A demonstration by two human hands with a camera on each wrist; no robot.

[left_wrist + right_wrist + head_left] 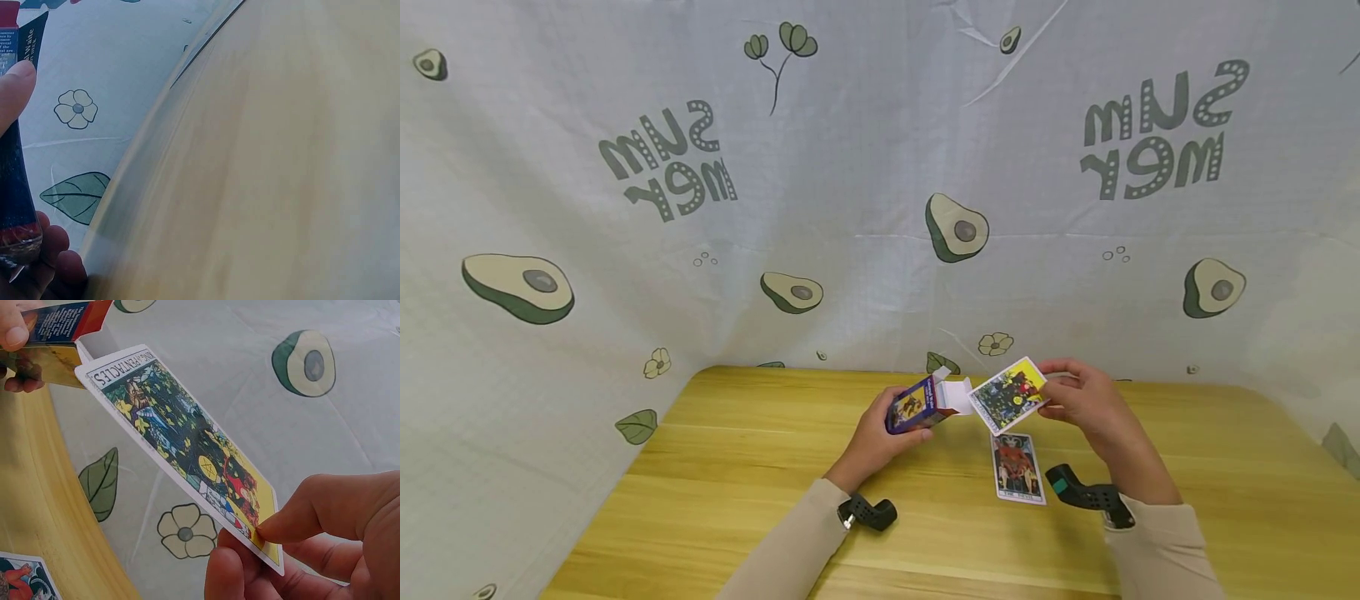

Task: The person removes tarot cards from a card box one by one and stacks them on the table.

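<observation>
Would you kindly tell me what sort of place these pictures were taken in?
Probably a makeshift tabletop recording spot, though the wider room is hidden: a wood-grain table is backed by a hanging avocado-print cloth, and the person wears black wrist cameras.

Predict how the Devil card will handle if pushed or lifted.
The Devil card probably slides: it lies flat on smooth-looking wood. Its thin edge may make lifting fiddly. It's probably stiff, since the similar King of Pentacles card looks straight, pinched at one end by the right hand.
</observation>
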